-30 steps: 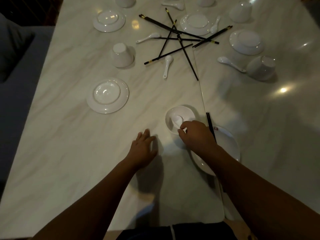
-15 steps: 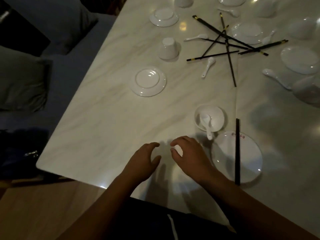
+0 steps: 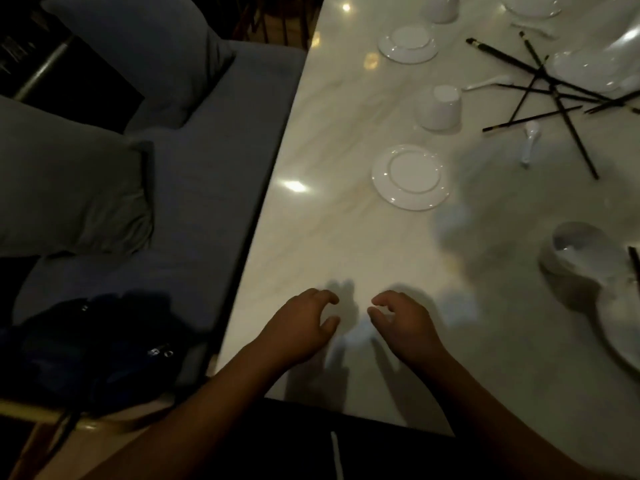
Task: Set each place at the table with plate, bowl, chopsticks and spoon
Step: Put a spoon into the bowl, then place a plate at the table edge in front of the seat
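Loosely curled fingers point(image 3: 325, 298) on left hand point(image 3: 298, 327) and right hand point(image 3: 405, 327), gripping nothing, low centre over pale worktop point(image 3: 329, 237). Mid-frame, bare white plate point(image 3: 410, 176); upper right, black chopsticks point(image 3: 531, 116) strewn crisscross beside white spoon point(image 3: 530, 140).

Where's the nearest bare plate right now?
Head view: the plate sits near the table's left edge, just nearer the camera than the upturned bowl and left of the scattered chopsticks.
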